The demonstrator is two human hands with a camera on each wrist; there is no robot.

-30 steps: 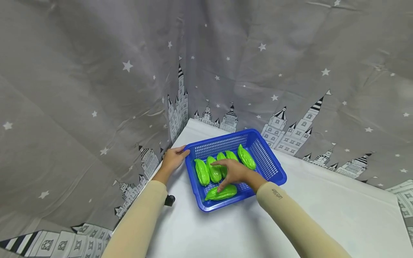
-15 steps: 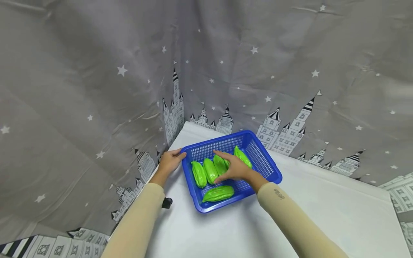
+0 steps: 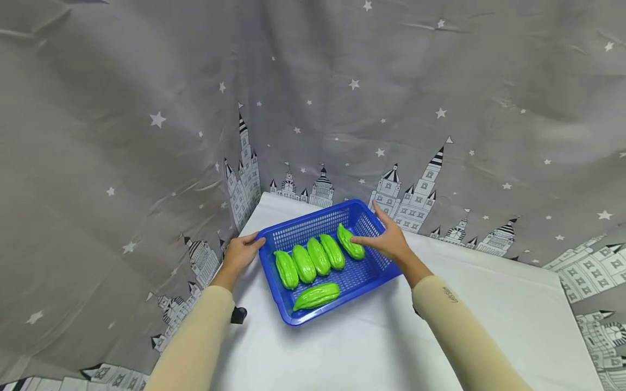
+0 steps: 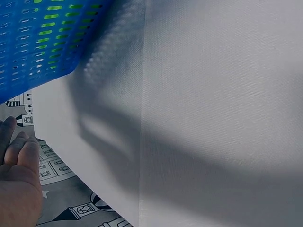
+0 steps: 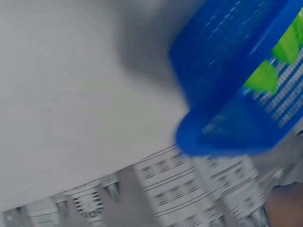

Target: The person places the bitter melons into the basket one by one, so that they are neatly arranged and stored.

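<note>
A blue slotted plastic basket [image 3: 354, 277] holds several glossy green ridged bitter melons. Most stand side by side in a slanting row, like this bitter melon [image 3: 304, 264]; another bitter melon [image 3: 317, 296] lies crosswise near the front wall. My left hand [image 3: 240, 255] grips the left rim, thumb on top and fingers outside. Over the basket's right end is my right hand [image 3: 393, 240], fingers extended, thumb pointing at the rightmost bitter melon [image 3: 350, 243]; whether it touches is unclear. In the left wrist view part of the left hand [image 4: 21, 182] shows beneath the basket's slotted wall [image 4: 47, 42].
The basket is on a white-covered table [image 3: 313, 358] set into a corner. Grey curtains [image 3: 313, 70] printed with stars and castles hang behind and at the left. A small black object [image 3: 238, 315] shows beside the left wrist.
My right hand has left the front and middle bitter melons and moved right to the basket's end. My left hand stays at the rim. The whole head view has shifted.
</note>
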